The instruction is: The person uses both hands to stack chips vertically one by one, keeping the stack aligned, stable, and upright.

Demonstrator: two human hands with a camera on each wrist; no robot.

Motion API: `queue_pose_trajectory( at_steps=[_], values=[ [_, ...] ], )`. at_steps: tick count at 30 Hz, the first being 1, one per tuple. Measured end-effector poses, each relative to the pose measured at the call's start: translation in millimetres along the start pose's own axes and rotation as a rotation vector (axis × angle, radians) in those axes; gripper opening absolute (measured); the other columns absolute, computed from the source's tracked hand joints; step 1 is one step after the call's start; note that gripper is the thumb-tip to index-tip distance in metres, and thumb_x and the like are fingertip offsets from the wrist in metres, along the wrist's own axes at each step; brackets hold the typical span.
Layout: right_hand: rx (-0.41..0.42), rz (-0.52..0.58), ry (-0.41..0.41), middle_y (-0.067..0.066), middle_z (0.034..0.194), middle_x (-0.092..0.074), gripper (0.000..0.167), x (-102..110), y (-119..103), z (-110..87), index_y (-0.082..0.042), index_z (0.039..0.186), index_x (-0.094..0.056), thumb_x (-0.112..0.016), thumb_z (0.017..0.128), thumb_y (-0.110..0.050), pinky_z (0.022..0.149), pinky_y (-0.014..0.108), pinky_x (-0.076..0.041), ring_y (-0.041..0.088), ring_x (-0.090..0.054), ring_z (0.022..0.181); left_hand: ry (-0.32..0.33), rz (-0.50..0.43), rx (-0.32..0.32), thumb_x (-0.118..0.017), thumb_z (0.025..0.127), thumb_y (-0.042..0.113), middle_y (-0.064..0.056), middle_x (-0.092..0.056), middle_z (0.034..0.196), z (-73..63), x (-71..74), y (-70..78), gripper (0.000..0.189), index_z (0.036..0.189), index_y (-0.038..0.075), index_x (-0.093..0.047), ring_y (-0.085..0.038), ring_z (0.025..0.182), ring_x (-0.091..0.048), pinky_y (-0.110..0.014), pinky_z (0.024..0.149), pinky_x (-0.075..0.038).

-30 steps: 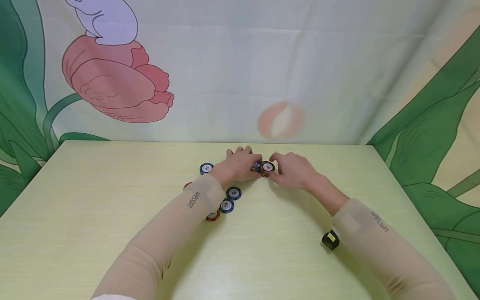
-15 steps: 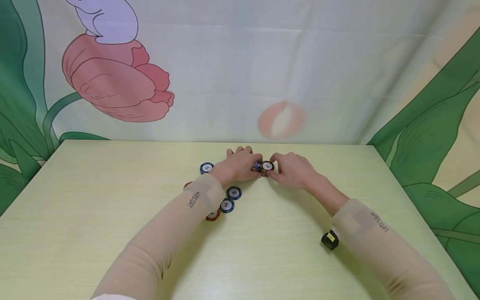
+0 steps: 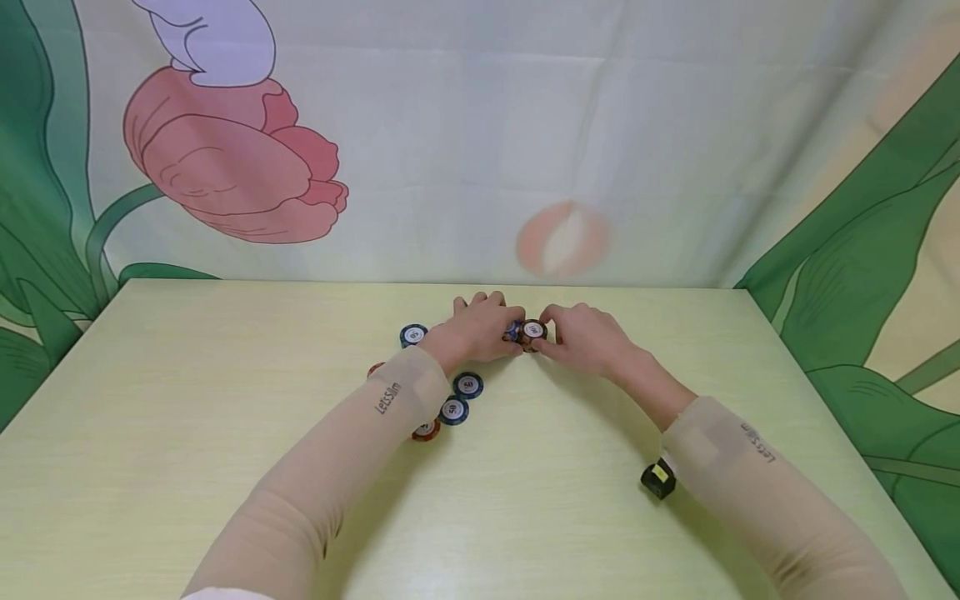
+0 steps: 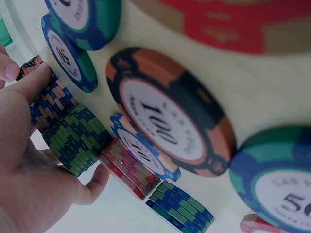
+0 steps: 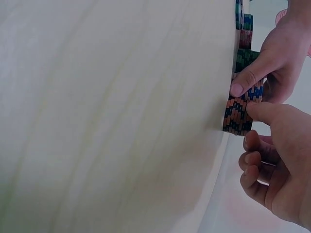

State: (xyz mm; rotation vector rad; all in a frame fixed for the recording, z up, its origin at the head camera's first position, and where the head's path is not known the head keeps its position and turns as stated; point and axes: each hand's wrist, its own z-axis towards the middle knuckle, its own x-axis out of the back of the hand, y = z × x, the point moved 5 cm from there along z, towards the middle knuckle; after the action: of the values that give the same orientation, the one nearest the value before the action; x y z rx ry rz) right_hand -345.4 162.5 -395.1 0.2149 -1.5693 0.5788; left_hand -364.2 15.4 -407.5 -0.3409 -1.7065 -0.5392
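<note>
My right hand (image 3: 588, 337) holds a stack of black-and-orange poker chips (image 3: 533, 331) between thumb and fingers, at its right side. Directly left of it and against it stands a stack of blue-and-tan chips (image 5: 255, 90). My left hand (image 3: 480, 329) grips this blue stack, its thumb (image 5: 238, 90) on the near side. In the left wrist view the row continues with a green stack (image 4: 77, 138), a shorter red stack (image 4: 129, 170) and a low blue-and-green stack (image 4: 180, 206). From the head view the left hand and forearm hide most of the row.
Loose chips lie nearer me, among them an orange-and-black 100 chip (image 4: 163, 116) and two blue chips (image 3: 468, 385). A red chip (image 3: 426, 429) shows beside the left sleeve. A small black object with a yellow patch (image 3: 658, 479) lies by the right forearm. A printed cloth (image 3: 450, 167) hangs behind the table.
The right hand's thumb and fingers draw in on the black-and-orange stack, which shifts slightly left against the blue one. The left hand stays in place.
</note>
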Motion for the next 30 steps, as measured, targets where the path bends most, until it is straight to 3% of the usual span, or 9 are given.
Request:
queue_pose_trajectory(
  at_steps=[10,17,24,30],
  values=[
    [-0.017,-0.004,0.000,0.000,0.069,-0.060,0.038,-1,-1,0.4,-0.003,0.122,-0.066,-0.071,0.098,-0.032,0.054,0.034,-0.045,0.016,-0.055,0.059,-0.001,0.003,0.000,-0.067,0.099,0.045,-0.011,-0.052,0.135,0.4,-1.5,-0.6,0.048,0.141,0.023,-0.057,-0.031,0.119,-0.046,-0.054,0.096,-0.035],
    [-0.023,0.000,0.001,-0.001,0.069,-0.061,0.048,1,-1,-0.1,-0.001,0.131,-0.062,-0.071,0.098,-0.034,0.055,0.035,-0.047,0.015,-0.057,0.059,0.001,0.001,0.006,-0.067,0.099,0.046,-0.011,-0.052,0.134,-0.8,-0.6,-0.7,0.052,0.142,0.020,-0.054,-0.031,0.120,-0.046,-0.053,0.097,-0.035],
    [0.003,0.005,0.029,-0.002,0.069,-0.060,0.048,5,-4,-2.6,-0.003,0.131,-0.061,-0.072,0.097,-0.034,0.055,0.036,-0.048,0.015,-0.058,0.058,-0.009,-0.040,0.002,-0.068,0.097,0.048,-0.008,-0.054,0.135,-1.5,1.5,-5.5,0.061,0.146,0.018,-0.049,-0.027,0.120,-0.050,-0.052,0.100,-0.034],
    [0.014,0.021,0.037,-0.003,0.067,-0.059,0.041,5,-5,-4.8,-0.006,0.126,-0.061,-0.072,0.097,-0.033,0.053,0.035,-0.046,0.014,-0.056,0.056,-0.046,-0.110,-0.002,-0.070,0.096,0.047,-0.012,-0.047,0.149,-6.2,5.7,-13.0,0.075,0.155,0.014,-0.038,-0.028,0.133,-0.048,-0.054,0.109,-0.031]
  ],
)
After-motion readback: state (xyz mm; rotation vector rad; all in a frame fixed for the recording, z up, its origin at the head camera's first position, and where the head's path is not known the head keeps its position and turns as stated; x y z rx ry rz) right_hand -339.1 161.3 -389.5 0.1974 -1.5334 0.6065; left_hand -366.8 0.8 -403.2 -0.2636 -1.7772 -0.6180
